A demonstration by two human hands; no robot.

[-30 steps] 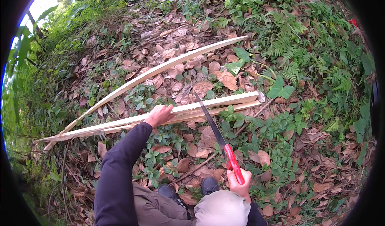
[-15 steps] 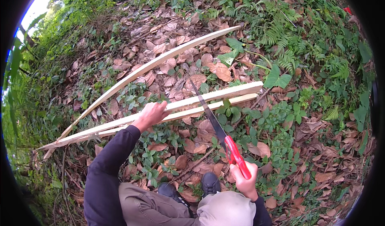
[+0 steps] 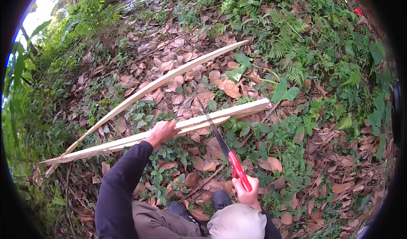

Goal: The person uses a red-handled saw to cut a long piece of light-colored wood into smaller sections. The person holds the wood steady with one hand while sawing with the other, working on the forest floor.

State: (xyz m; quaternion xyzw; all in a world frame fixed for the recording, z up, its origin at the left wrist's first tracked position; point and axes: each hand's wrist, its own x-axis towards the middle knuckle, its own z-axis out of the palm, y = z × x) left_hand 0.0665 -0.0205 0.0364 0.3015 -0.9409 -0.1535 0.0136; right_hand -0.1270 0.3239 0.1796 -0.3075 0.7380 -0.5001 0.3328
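My left hand grips a long pale split length of wood that lies across the leaf-covered ground in front of me. In my right hand is a long knife with a red handle. Its dark blade slants up and to the left, and its tip reaches over the wood just right of my left hand. A second, thinner pale strip of wood lies farther off, running from lower left to upper right.
The ground is a slope of dry brown leaves and low green plants. Ferns grow at the upper right. Dense greenery fills the left. My knees and a dark shoe are at the bottom.
The knife has shifted slightly, its blade now reaching across the near piece of wood. My left hand keeps its hold on the wood. The view has tilted a little.
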